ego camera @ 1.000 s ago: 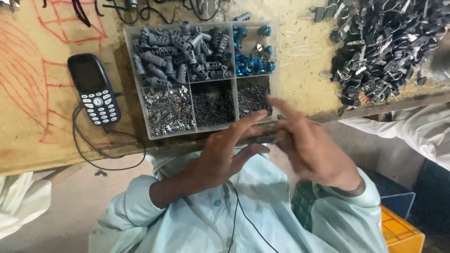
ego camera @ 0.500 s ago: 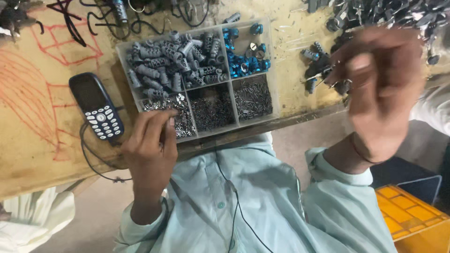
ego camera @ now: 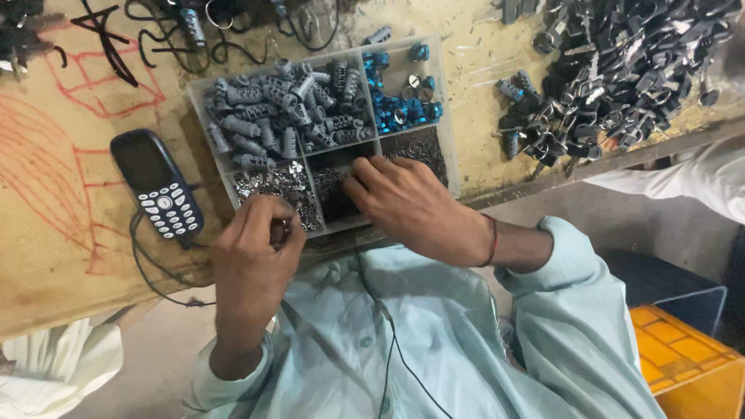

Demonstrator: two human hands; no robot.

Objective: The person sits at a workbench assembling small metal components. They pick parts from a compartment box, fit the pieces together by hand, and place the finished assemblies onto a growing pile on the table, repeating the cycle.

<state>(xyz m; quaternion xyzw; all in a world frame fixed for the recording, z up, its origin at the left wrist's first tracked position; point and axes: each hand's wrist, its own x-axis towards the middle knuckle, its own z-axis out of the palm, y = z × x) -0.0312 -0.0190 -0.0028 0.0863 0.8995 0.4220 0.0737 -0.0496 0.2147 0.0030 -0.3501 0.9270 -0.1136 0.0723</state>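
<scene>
Soft, even, fairly bright light falls over the scene, with no single source evident. The bench [ego camera: 70, 256] is evenly lit and shows no glare; only faint shadows lie under the left hand [ego camera: 256, 248] and right hand [ego camera: 411, 206]. Small glints show on the blue parts [ego camera: 403, 109] in the compartment tray [ego camera: 450, 167] and on the dark metal pile [ego camera: 621, 70] at 2 o'clock. The centre is reasonably sharp; the fingers and the tiny parts are slightly smeared. Lines bow near the edges, wide-angle fashion, and the corners at 7 and 4 o'clock look softer and dimmer. Compression blurs fine detail.
</scene>
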